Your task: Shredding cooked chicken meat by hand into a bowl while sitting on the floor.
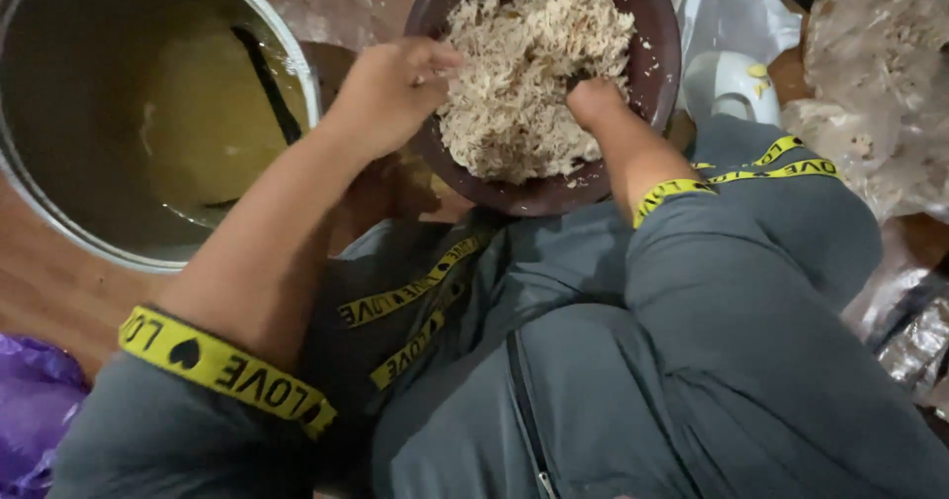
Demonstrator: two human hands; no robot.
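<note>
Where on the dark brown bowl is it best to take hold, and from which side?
Probably the bare near rim of the dark brown bowl, from the person's side. The left hand already rests at its left rim, the right hand is in the shredded food, and the rim is thin and round.

Dark brown bowl [657, 64] holds pale beige shreds [529, 74]; grey sleeves [751, 291] carry yellow bands with black lettering and hearts; purple bag [30, 400].

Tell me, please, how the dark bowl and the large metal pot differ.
The dark brown bowl is smaller and holds pale shredded food; the large metal pot is wider and holds yellowish liquid. Both hands work at the bowl: left hand on its rim, right hand in the shreds; neither touches the pot. Both are round.
</note>
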